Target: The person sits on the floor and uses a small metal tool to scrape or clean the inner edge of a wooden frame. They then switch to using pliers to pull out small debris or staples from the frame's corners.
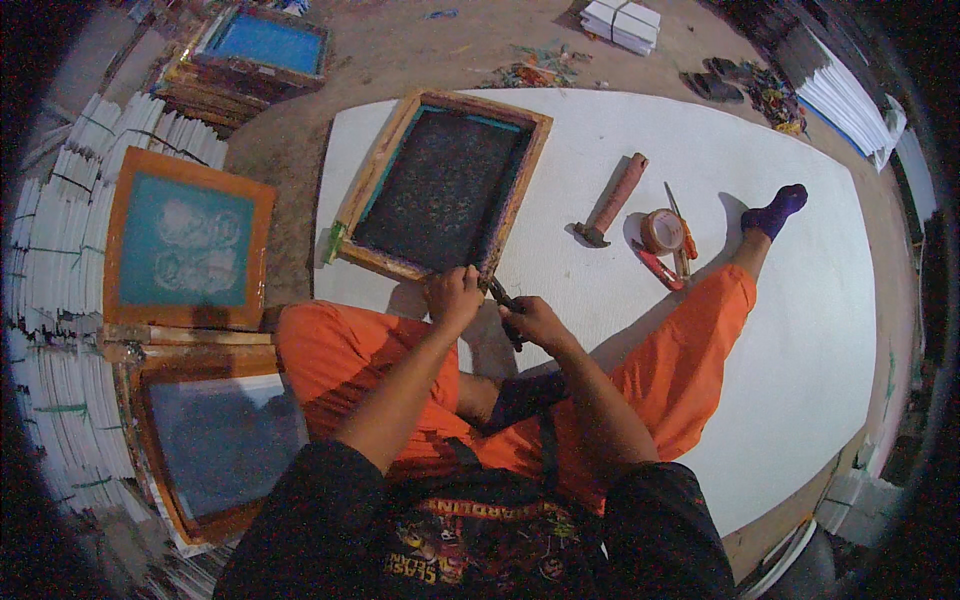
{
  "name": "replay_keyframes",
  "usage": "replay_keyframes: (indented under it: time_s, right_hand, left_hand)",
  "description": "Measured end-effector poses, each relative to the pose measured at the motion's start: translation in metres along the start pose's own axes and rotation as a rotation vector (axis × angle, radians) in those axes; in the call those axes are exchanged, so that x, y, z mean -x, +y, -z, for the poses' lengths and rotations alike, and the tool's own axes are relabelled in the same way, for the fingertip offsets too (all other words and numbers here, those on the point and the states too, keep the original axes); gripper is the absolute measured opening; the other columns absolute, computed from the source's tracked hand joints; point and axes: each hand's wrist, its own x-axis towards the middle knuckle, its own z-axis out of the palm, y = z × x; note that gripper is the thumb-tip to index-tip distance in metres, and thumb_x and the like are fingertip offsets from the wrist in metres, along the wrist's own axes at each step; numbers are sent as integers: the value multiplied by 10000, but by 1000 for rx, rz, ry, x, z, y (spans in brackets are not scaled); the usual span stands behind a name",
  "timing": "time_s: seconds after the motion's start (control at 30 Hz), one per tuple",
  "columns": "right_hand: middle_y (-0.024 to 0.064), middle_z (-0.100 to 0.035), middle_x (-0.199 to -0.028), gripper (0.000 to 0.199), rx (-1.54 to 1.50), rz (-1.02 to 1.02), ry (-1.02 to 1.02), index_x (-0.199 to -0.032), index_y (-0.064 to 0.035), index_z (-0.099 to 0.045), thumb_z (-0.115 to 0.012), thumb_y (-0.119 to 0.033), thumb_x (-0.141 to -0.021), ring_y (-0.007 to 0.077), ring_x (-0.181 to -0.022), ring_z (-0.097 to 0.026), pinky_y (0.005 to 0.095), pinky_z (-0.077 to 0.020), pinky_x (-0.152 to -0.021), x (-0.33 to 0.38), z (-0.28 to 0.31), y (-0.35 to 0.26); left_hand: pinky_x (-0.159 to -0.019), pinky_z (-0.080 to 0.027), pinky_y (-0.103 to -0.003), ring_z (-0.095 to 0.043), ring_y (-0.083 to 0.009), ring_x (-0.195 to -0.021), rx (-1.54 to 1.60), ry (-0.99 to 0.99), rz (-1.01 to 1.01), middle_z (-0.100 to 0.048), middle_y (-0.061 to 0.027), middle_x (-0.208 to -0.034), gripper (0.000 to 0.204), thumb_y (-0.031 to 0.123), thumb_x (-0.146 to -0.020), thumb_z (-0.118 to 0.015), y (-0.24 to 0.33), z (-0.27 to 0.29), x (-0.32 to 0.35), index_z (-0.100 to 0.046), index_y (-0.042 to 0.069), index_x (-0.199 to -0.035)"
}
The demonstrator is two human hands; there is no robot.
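A wooden screen-printing frame [384, 168] with dark mesh lies tilted on the white board in front of me. My left hand [456, 298] is closed at its near right corner; the fingers seem to hold the frame's edge. In my right hand [538, 324] is a pair of dark pliers [500, 292], gripped by the handles. The jaws reach the same corner, beside my left fingers. Whether they bite on anything is too small to tell. A green piece [334, 243] sits at the frame's near left corner.
Right of the frame lie a hammer [616, 197], a tape roll [662, 232] and a red-handled tool [658, 270]. My outstretched leg [690, 345] crosses the white board [790, 400]. Other screen frames [258, 235] and paper stacks [75, 270] stand at left; sandals [718, 82] lie far right.
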Motion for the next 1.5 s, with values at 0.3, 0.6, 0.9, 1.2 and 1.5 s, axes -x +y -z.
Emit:
replay_keyframes:
  time_s: [0.3, 0.6, 0.9, 1.2, 1.5]
  right_hand:
    - [130, -662, -675, 401, 395, -27, 76, -910, 33, -675, -649, -361, -981, 206, -573, -645, 388, -503, -558, 8, 5, -26]
    - [136, -695, -697, 377, 534, -108, 50, -977, 24, -715, -644, -346, -990, 222, -606, -681, 395, -524, -606, -3, 6, -41]
    - [143, -719, -756, 388, 599, -149, 82, -1009, -1, -722, -645, -381, -989, 298, -693, -710, 452, -545, -682, -3, 7, -36]
    - [194, -749, -912, 403, 795, -111, 218, -1059, -51, -724, -641, -437, -979, 399, -881, -735, 520, -554, -786, 1, 0, -32]
    - [213, -739, -879, 381, 949, -8, 334, -1021, -41, -678, -611, -414, -995, 425, -800, -730, 546, -560, -692, 5, -15, -41]
  left_hand:
    - [-805, -505, -514, -686, -395, -864, 183, 101, -49, -727, -184, -894, 235, 253, -982, -652, 25, 31, 20, -727, 32, -1013]
    - [-875, -477, -498, -665, -375, -970, 66, 146, -208, -723, -145, -1008, 186, 217, -936, -693, 26, 67, 20, -722, 70, -1046]
    - [-902, -437, -509, -645, -365, -972, 105, 123, -162, -720, -125, -988, 208, 276, -945, -688, 7, 40, 15, -718, 92, -1036]
    - [-884, -436, -526, -640, -362, -984, 96, 184, -202, -714, -106, -984, 218, 318, -952, -690, 12, 38, 19, -723, 118, -1030]
    - [-903, -432, -524, -636, -354, -998, 87, 149, -193, -711, -97, -1000, 217, 325, -952, -678, 5, 41, 15, -731, 126, -1017]
